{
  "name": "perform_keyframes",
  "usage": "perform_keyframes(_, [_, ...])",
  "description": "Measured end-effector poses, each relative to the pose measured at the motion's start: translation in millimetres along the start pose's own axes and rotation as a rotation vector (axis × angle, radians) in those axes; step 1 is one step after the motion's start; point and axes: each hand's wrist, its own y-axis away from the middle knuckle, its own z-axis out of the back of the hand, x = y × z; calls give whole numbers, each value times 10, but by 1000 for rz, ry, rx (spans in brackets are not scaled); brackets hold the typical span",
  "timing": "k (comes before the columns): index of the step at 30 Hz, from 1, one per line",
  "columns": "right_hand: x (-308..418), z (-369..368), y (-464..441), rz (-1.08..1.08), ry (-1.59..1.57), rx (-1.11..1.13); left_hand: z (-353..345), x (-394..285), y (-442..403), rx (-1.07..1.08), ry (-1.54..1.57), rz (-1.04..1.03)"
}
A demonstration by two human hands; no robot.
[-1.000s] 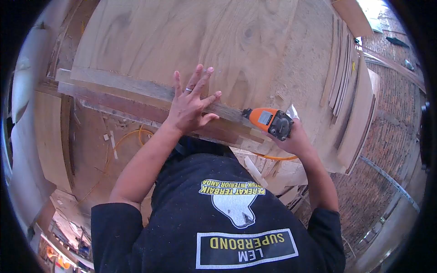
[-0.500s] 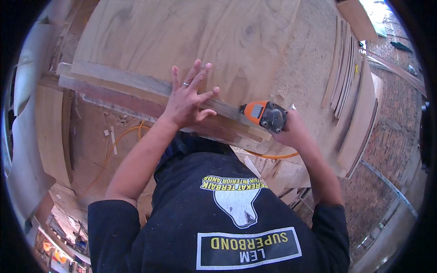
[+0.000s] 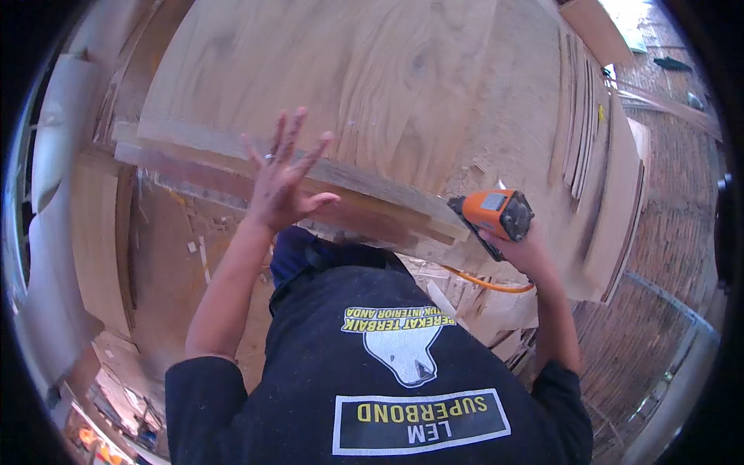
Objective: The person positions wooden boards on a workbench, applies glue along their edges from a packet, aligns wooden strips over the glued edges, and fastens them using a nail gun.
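Two hands work along the near edge of the panel [image 3: 364, 77]. The right hand [image 3: 521, 246] is wrapped around the tool [image 3: 496, 211], whose nose sits near the right end of the strip [image 3: 372, 183]. The left hand [image 3: 280, 192] is spread wide over the strip, farther left — whether it presses, I cannot tell. If it bears no weight, the strip could shift under the tool's push; the hose [image 3: 490, 282] could snag and tug the nose askew.
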Motion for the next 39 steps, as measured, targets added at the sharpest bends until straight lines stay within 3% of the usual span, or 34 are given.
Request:
perform_keyframes(6, [335, -139, 157, -18, 35, -5, 334, 859, 145, 16, -87, -41])
perform_keyframes(11, [863, -551, -214, -131, 97, 54, 413, 1240, 122, 59, -50, -174])
perform_keyframes(13, [761, -676, -380, -83, 129, 87, 417, 1333, 119, 65, -25, -200])
perform_keyframes(39, [955, -673, -691, 53, 272, 176, 359, 1209, 118, -10, 68, -101])
